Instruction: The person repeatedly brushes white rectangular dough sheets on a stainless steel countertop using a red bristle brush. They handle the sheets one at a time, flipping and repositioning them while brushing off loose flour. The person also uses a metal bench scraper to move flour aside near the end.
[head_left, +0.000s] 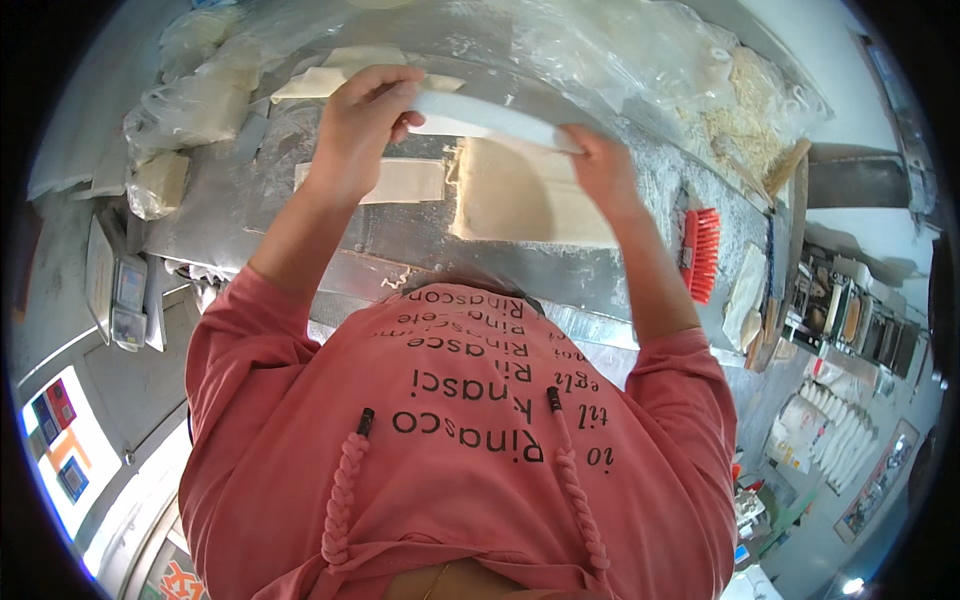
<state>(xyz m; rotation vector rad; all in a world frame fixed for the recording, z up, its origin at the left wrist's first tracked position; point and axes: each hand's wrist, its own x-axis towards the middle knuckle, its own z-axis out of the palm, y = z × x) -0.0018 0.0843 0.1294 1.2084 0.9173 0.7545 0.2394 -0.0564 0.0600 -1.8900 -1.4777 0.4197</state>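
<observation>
My left hand (367, 127) and my right hand (606, 166) are raised over a metal worktable (390, 229). Each pinches one end of a pale, slightly see-through strip (487, 114), stretched between them; whether it is plastic or something else I cannot tell. Beneath it lies a square-cut sheet or stack of dough (517, 195), partly in shadow, with its right edge near my right forearm. To its left is a smaller rectangular dough piece (409, 180), partly hidden by my left wrist. More flat dough pieces (309, 82) lie behind my left hand.
A red-bristled brush (701, 251) sits right of my right forearm on the floured surface. Clear plastic sheeting (600, 45) covers the back, beside dough scraps (754, 94) and a whisk broom (789, 169). Plastic-wrapped blocks (157, 184) stand left. A dough shred (397, 278) lies near the front edge.
</observation>
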